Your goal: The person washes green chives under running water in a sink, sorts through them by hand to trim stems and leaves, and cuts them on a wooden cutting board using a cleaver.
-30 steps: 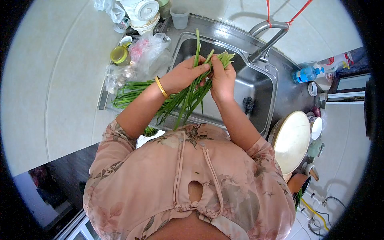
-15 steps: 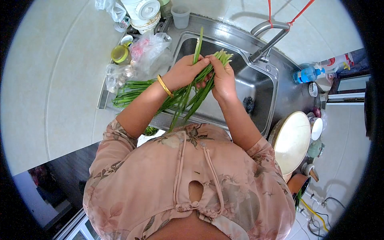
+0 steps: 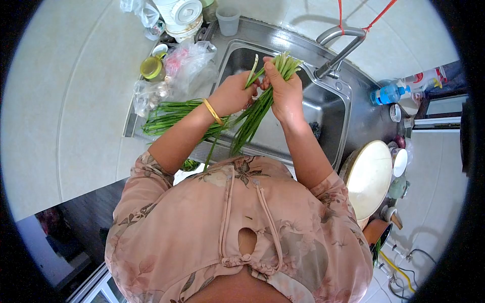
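My right hand (image 3: 287, 96) is closed round a bunch of garlic chives (image 3: 252, 121), held over the sink (image 3: 348, 116). Their pale cut ends stick up past the thumb, and the green leaves hang down toward my body. Just left of it, my left hand (image 3: 233, 95), with a gold bangle (image 3: 212, 112) at the wrist, pinches one separate chive stalk (image 3: 254, 68); its pale end points upward. Some of the left fingertips are hidden close to the bunch. A pile of more chives (image 3: 169, 116) lies on the counter left of the sink, partly behind my left forearm.
Clear plastic bags (image 3: 192, 63) and a yellow-lidded jar (image 3: 151, 68) sit at the left. A plastic cup (image 3: 228, 21) stands behind the sink, near the faucet (image 3: 343, 45). A blue bottle (image 3: 388, 95) and a large pale round board or lid (image 3: 370, 177) are at the right.
My right hand has moved slightly right and up with the bunch. My left hand has drawn a little apart from it, and its stalk has dropped lower.
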`<action>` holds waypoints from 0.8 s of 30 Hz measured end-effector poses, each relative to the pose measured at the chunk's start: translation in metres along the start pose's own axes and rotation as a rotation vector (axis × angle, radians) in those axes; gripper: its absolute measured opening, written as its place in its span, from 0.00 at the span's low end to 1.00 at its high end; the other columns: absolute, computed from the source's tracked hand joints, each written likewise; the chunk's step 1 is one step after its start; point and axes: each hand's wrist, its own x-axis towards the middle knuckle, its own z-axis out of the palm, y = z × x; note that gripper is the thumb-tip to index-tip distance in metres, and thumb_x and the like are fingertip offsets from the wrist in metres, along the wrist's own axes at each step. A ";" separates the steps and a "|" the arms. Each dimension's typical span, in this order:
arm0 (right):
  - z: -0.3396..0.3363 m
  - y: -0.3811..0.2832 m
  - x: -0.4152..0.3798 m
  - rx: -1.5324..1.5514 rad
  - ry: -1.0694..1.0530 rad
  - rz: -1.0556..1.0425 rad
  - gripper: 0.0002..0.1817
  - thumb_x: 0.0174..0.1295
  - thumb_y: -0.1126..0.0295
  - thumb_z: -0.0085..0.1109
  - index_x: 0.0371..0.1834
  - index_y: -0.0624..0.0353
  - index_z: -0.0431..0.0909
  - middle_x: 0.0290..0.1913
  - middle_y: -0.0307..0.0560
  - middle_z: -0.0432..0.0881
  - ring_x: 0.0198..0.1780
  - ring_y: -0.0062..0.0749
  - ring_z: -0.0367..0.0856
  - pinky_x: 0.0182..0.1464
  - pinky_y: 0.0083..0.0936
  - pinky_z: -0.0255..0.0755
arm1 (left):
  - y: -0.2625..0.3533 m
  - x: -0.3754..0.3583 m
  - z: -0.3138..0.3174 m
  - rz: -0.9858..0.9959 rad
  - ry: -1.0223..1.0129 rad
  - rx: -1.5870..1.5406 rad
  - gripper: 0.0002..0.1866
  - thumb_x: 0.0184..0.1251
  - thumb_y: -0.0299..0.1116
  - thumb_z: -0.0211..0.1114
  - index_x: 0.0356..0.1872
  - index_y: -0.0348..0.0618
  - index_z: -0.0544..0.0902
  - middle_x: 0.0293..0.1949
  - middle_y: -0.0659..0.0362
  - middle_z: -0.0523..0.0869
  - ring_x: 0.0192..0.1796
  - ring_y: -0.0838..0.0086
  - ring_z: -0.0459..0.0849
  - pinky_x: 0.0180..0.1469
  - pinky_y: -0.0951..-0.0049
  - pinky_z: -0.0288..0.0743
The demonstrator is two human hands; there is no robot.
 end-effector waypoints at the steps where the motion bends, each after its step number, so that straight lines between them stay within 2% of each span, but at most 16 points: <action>1: -0.001 0.002 0.001 -0.022 0.000 0.012 0.10 0.61 0.67 0.54 0.38 0.63 0.72 0.21 0.37 0.69 0.23 0.20 0.67 0.28 0.18 0.64 | -0.003 0.001 0.001 0.029 -0.008 0.032 0.07 0.63 0.30 0.52 0.36 0.36 0.74 0.28 0.54 0.80 0.26 0.71 0.80 0.29 0.74 0.74; 2: -0.003 0.004 0.001 -0.043 -0.001 0.025 0.09 0.61 0.67 0.54 0.37 0.63 0.73 0.21 0.37 0.69 0.23 0.19 0.67 0.28 0.18 0.64 | -0.006 0.003 0.001 0.057 -0.016 0.064 0.07 0.63 0.30 0.52 0.36 0.36 0.74 0.28 0.54 0.80 0.26 0.71 0.80 0.29 0.74 0.74; 5: -0.007 0.009 0.002 0.110 0.027 0.078 0.08 0.62 0.68 0.53 0.35 0.62 0.73 0.22 0.36 0.70 0.23 0.19 0.67 0.27 0.19 0.65 | -0.025 0.008 -0.002 0.380 0.065 0.225 0.09 0.64 0.33 0.52 0.37 0.36 0.73 0.29 0.53 0.80 0.24 0.72 0.79 0.28 0.74 0.73; 8: -0.005 0.008 0.000 0.269 0.065 0.208 0.07 0.61 0.67 0.55 0.30 0.59 0.72 0.21 0.37 0.72 0.21 0.20 0.69 0.23 0.18 0.64 | 0.001 -0.001 -0.007 0.159 -0.090 -0.121 0.12 0.66 0.37 0.50 0.37 0.36 0.72 0.28 0.52 0.79 0.25 0.71 0.79 0.28 0.73 0.72; 11: -0.007 0.008 -0.002 0.178 -0.020 0.245 0.07 0.61 0.67 0.54 0.30 0.58 0.71 0.22 0.37 0.72 0.22 0.21 0.70 0.23 0.18 0.65 | -0.002 0.000 -0.010 0.145 -0.111 -0.040 0.14 0.68 0.39 0.47 0.34 0.36 0.70 0.26 0.52 0.78 0.27 0.71 0.80 0.27 0.73 0.72; 14: -0.008 0.012 -0.002 0.168 -0.030 0.237 0.06 0.62 0.67 0.53 0.32 0.58 0.72 0.24 0.37 0.73 0.23 0.21 0.70 0.24 0.18 0.66 | -0.006 0.003 -0.006 0.163 -0.047 -0.015 0.15 0.68 0.39 0.46 0.31 0.36 0.70 0.25 0.51 0.78 0.28 0.63 0.79 0.28 0.69 0.71; 20: -0.007 0.014 -0.003 0.148 -0.088 0.237 0.06 0.62 0.67 0.53 0.32 0.58 0.73 0.27 0.35 0.74 0.24 0.20 0.70 0.26 0.17 0.66 | 0.006 0.000 -0.004 0.305 0.127 0.352 0.14 0.67 0.39 0.46 0.32 0.37 0.72 0.25 0.48 0.78 0.31 0.49 0.76 0.35 0.61 0.70; 24: -0.007 0.013 -0.004 0.148 -0.110 0.292 0.07 0.62 0.67 0.52 0.35 0.58 0.73 0.27 0.35 0.74 0.26 0.19 0.70 0.28 0.17 0.66 | 0.006 0.000 -0.004 0.326 0.092 0.282 0.14 0.67 0.39 0.47 0.36 0.38 0.75 0.26 0.49 0.79 0.33 0.53 0.78 0.36 0.62 0.70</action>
